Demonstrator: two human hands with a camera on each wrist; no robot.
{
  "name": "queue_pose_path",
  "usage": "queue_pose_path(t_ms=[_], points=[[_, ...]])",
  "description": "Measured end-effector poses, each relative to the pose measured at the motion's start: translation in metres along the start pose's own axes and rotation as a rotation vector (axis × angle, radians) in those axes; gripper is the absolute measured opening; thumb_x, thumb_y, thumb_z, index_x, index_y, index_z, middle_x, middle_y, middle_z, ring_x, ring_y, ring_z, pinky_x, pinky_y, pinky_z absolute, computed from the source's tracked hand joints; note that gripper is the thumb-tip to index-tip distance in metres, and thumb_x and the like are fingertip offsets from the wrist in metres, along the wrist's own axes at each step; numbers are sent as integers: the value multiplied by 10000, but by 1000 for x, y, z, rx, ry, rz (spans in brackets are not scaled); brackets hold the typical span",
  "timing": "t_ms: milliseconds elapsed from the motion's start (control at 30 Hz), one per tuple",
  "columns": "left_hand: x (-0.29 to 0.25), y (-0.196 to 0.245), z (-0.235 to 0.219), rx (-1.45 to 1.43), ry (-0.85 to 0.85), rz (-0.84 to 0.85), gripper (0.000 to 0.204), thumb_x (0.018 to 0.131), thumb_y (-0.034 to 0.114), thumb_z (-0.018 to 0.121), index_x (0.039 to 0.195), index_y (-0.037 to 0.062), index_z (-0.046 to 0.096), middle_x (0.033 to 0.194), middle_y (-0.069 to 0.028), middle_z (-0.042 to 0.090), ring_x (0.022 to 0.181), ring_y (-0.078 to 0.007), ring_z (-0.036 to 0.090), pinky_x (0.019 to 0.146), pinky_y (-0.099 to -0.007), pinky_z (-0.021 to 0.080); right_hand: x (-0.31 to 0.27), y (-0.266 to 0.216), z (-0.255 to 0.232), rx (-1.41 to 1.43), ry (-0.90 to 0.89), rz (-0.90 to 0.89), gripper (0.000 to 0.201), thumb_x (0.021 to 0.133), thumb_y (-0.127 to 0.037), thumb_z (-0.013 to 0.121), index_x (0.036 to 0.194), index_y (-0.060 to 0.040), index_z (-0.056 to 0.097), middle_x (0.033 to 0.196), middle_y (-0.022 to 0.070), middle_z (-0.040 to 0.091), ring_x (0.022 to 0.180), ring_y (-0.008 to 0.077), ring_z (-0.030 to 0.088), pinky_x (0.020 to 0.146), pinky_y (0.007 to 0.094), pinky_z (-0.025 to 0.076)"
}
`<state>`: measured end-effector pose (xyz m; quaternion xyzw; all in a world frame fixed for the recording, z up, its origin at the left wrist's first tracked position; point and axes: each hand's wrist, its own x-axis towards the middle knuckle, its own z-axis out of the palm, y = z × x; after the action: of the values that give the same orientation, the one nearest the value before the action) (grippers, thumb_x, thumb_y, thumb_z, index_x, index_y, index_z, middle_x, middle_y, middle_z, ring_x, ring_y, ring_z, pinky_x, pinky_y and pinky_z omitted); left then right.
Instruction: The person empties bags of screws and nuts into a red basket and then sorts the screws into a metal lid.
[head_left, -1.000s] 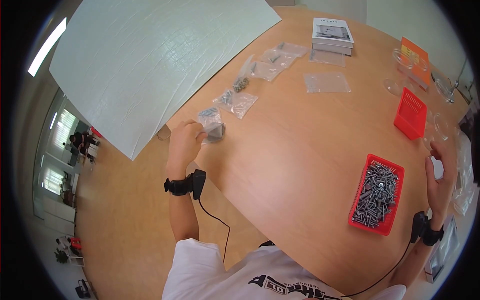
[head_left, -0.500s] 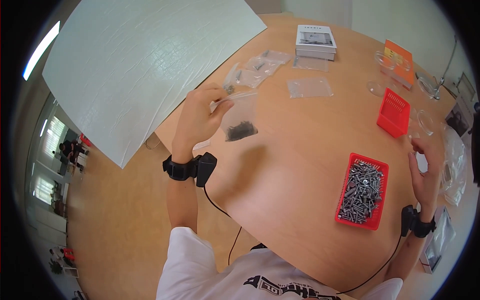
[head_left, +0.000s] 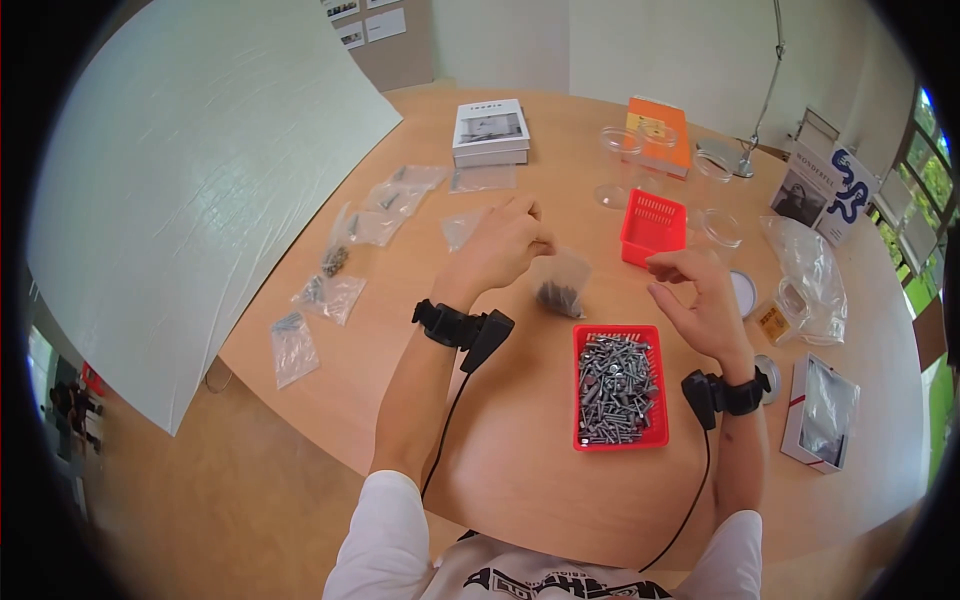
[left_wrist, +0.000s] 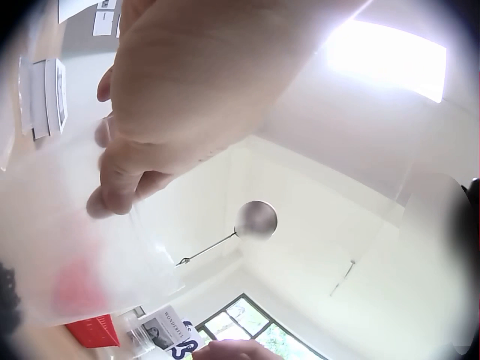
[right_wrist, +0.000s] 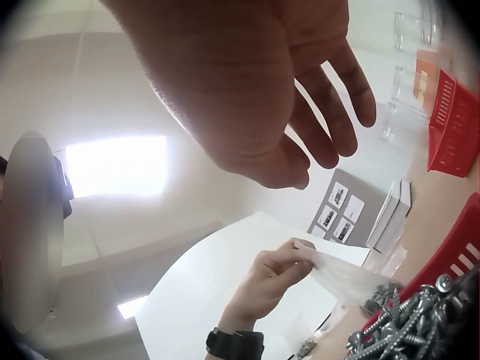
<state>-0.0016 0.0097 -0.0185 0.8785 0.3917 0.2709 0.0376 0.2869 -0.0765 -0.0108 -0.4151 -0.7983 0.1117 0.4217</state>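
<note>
My left hand [head_left: 497,252] pinches the top of a clear zip bag [head_left: 572,270] between thumb and fingers. Small dark screws [head_left: 558,299] lie gathered at its bottom. The bag hangs just beyond the far left corner of a red basket [head_left: 662,405] heaped with silver screws [head_left: 615,385]. In the right wrist view, the left hand [right_wrist: 266,281] grips the bag [right_wrist: 337,271] by its upper edge. My right hand [head_left: 700,300] is above the table to the right of the bag, fingers loosely bent and holding nothing. A second red basket [head_left: 640,250] stands close beyond it.
Several small bags of hardware [head_left: 330,297] lie along the left side, beside a large white panel [head_left: 210,180]. At the back are a white book stack [head_left: 490,135], an orange book [head_left: 672,130] and clear round containers [head_left: 718,225]. A white box [head_left: 805,420] sits at right.
The left hand has lifted the bag of dark screws from the left table edge and carried it rightward near the screw basket. The head view has turned right; the right hand stays free.
</note>
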Motion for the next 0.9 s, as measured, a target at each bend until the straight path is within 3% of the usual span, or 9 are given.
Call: queue_pose_path(t_ms=[200, 433, 500, 600, 700, 800, 900], points=[[10, 15, 12, 7, 16, -146, 98, 816, 89, 714, 897, 85, 768, 940, -135, 597, 984, -326, 580, 858, -417, 479, 34, 1, 21, 120, -79, 116, 309, 873, -178, 730, 1112, 9, 672, 987, 133, 722, 881, 220, 699, 786, 331, 550], [25, 23, 3, -42, -69, -101, 85, 763, 84, 754, 837, 43, 751, 868, -129, 646, 876, -328, 620, 775, -412, 491, 54, 23, 42, 188, -244, 141, 259, 879, -195, 724, 1026, 18, 707, 865, 140, 731, 746, 206, 699, 689, 316, 548], [31, 23, 6, -31, -40, -61, 96, 759, 97, 761, 830, 37, 737, 865, -126, 668, 868, -323, 633, 767, -414, 495, 56, 29, 47, 147, -171, 148, 218, 875, -172, 714, 965, 26, 715, 796, 147, 717, 704, 206, 697, 666, 312, 543], [38, 27, 17, 27, 182, -65, 134, 767, 106, 761, 850, 17, 705, 849, -128, 683, 866, -306, 641, 765, -414, 494, 58, 35, 53, 102, -51, 167, 185, 866, -140, 699, 904, 40, 717, 745, 159, 702, 676, 206, 695, 651, 310, 539], [41, 27, 26, -40, 298, -8, 183, 771, 109, 768, 883, -1, 673, 767, -134, 675, 788, -317, 641, 738, -411, 500, 57, 36, 55, 99, 38, 188, 173, 861, -122, 688, 885, 47, 715, 731, 162, 698, 662, 208, 692, 646, 314, 538], [38, 20, 35, -104, 173, -107, 205, 841, 147, 750, 922, -18, 659, 720, -148, 670, 678, -293, 657, 649, -395, 503, 56, 37, 56, 94, 71, 192, 175, 859, -120, 687, 884, 51, 715, 726, 160, 698, 654, 209, 688, 641, 314, 536], [42, 17, 38, -234, -3, -341, 204, 923, 165, 688, 947, -33, 641, 694, -154, 680, 636, -236, 698, 590, -341, 535, 56, 35, 52, 71, 18, 228, 185, 861, -132, 691, 881, 50, 717, 720, 158, 697, 653, 208, 688, 637, 312, 534]])
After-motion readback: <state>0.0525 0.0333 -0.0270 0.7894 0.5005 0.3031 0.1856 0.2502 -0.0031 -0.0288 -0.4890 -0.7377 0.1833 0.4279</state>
